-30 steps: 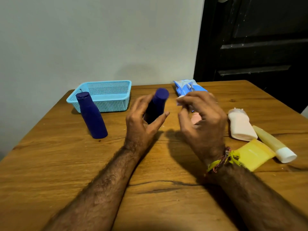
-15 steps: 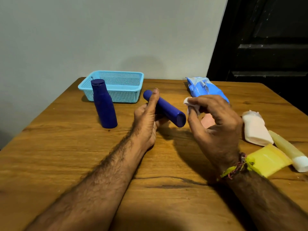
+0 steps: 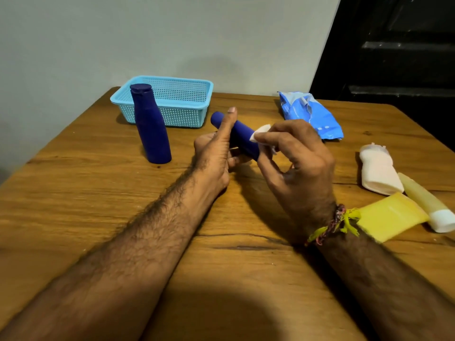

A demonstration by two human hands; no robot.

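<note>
Wiping the bottle along its slant

Gripping the bottle (image 3: 242, 136) above the middle of the table (image 3: 98, 193), the left hand (image 3: 214, 156) curls its fingers underneath and lays its thumb straight across the top. The bottle's long axis slants from the far-left corner towards the right edge, its near end pointing at the right hand (image 3: 300, 158). That hand pinches a wipe (image 3: 261, 134) between thumb and forefinger, and the wipe touches the bottle's upper side just short of the near end. The right hand is thus the nearer to the free part. The next stroke probably has to follow the slant away from the left thumb, or the left hand must turn the bottle.
</note>
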